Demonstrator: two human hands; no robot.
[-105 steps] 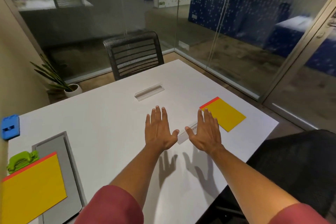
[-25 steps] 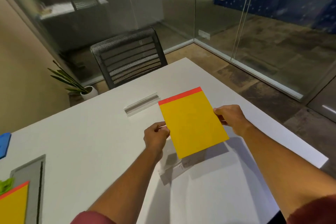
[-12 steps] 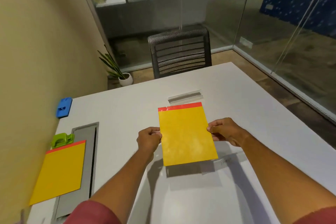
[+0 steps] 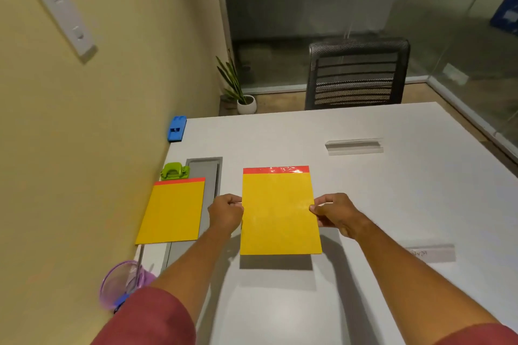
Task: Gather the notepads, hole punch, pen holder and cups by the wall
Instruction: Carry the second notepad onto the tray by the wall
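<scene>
I hold a yellow notepad with a red top strip (image 4: 279, 213) just above the white table (image 4: 364, 199). My left hand (image 4: 225, 214) pinches its left edge and my right hand (image 4: 333, 211) pinches its right edge. A second yellow notepad (image 4: 172, 211) lies flat by the wall, partly over a grey cable hatch (image 4: 208, 173). A green hole punch (image 4: 174, 171) sits just behind that notepad. A purple mesh pen holder (image 4: 124, 283) stands at the near wall edge, partly hidden by my left sleeve. No cups are in view.
A blue object (image 4: 176, 128) sits at the table's far corner against the yellow wall. Two clear acrylic sign holders lie on the table, one far (image 4: 354, 146), one near right (image 4: 431, 254). A black mesh chair (image 4: 356, 75) and a potted plant (image 4: 241, 92) stand beyond the table.
Both hands picked up the notepad from the right side of the table and carried it left. My view turned toward the wall, bringing the pen holder into sight.
</scene>
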